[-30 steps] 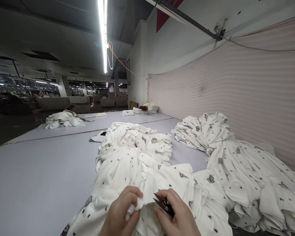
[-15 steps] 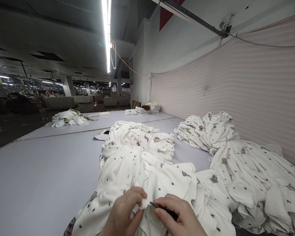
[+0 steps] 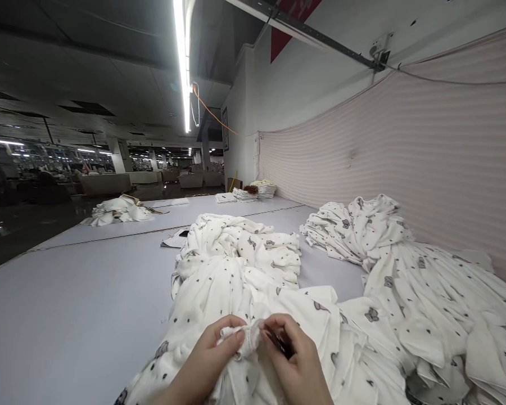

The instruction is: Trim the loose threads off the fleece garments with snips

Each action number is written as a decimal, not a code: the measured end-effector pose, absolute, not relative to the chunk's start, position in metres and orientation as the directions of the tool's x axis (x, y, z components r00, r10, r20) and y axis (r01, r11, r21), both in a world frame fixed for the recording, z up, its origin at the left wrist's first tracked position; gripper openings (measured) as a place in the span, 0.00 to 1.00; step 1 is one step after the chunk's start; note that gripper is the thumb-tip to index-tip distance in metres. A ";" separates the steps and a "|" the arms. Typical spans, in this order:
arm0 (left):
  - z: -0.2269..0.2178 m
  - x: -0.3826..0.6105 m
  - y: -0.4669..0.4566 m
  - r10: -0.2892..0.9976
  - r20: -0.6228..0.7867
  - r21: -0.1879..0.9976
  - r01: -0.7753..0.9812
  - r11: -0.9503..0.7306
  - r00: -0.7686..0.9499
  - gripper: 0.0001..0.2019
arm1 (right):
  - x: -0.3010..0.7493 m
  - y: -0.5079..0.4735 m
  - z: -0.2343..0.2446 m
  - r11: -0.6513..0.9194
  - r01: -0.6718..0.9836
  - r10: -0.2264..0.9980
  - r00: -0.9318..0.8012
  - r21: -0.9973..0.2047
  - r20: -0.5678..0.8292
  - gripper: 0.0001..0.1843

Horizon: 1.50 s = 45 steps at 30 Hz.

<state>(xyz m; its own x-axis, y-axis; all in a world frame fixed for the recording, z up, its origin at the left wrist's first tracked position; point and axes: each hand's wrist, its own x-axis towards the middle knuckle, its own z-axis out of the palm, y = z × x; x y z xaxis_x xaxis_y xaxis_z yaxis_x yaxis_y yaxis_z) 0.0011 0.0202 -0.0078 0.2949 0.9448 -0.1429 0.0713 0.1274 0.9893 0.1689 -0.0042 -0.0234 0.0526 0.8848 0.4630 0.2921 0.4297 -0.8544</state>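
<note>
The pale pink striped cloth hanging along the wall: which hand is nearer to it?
Right. The right hand is left of the pale pink striped cloth, apart from it; the left hand, pinching white spotted fabric, is further left and farther away.

Cloth edge [image 3: 248,342]: between my left hand [image 3: 215,350] and my right hand [image 3: 293,354].
Snips [image 3: 285,347]: inside my right hand, mostly hidden.
Near cloth pile [image 3: 231,281]: on the table [image 3: 84,304], beneath and ahead of my hands.
Second cloth pile [image 3: 430,298]: to my right, before the hung sheet [image 3: 383,152].
Flat bundle [image 3: 174,240]: ahead of my left hand, at the near cloth pile's left side.
Loose heap [image 3: 118,211]: farther ahead, leftward.
Folded stacks [image 3: 266,190]: straight ahead, at the far end.
</note>
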 end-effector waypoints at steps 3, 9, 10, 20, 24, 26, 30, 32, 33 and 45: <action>-0.010 0.002 0.022 0.937 -0.113 0.992 -0.023 0.127 0.330 0.19 | 0.165 -0.004 -0.032 0.551 0.223 0.826 -0.005 -0.804 0.564 0.07; -0.002 0.006 0.012 0.943 0.030 0.977 0.190 -0.097 0.330 0.14 | 0.162 -0.001 -0.037 0.437 0.345 0.878 0.040 -0.831 0.478 0.12; 0.000 0.008 0.010 0.944 0.048 0.962 0.240 -0.132 0.326 0.13 | 0.162 -0.001 -0.036 0.419 0.359 0.882 0.058 -0.834 0.468 0.12; -0.007 0.013 0.013 0.959 0.005 0.999 0.037 -0.016 0.283 0.16 | 0.175 -0.012 -0.029 0.401 0.270 0.891 0.109 -0.876 0.441 0.13; -0.012 0.015 0.010 0.956 0.050 0.997 -0.062 -0.034 0.289 0.16 | 0.176 -0.015 -0.036 0.389 0.353 0.905 0.026 -0.851 0.424 0.12; -0.011 0.018 0.008 0.957 0.075 0.997 -0.037 -0.067 0.279 0.15 | 0.172 -0.013 -0.036 0.395 0.349 0.907 0.001 -0.850 0.422 0.13; -0.010 0.018 0.007 0.955 0.086 0.996 -0.022 -0.083 0.283 0.13 | 0.169 -0.010 -0.029 0.393 0.343 0.911 -0.019 -0.853 0.412 0.14; -0.011 0.017 0.007 0.943 0.090 0.996 -0.056 -0.076 0.320 0.13 | 0.170 -0.010 -0.027 0.386 0.330 0.916 -0.025 -0.862 0.401 0.13; -0.011 0.016 0.008 0.941 0.091 0.995 -0.058 -0.076 0.325 0.13 | 0.172 -0.010 -0.026 0.375 0.323 0.921 -0.024 -0.869 0.389 0.13; -0.017 0.014 0.012 0.928 0.069 0.996 0.032 -0.086 0.365 0.14 | 0.176 -0.011 -0.032 0.326 0.229 0.939 0.036 -0.917 0.343 0.14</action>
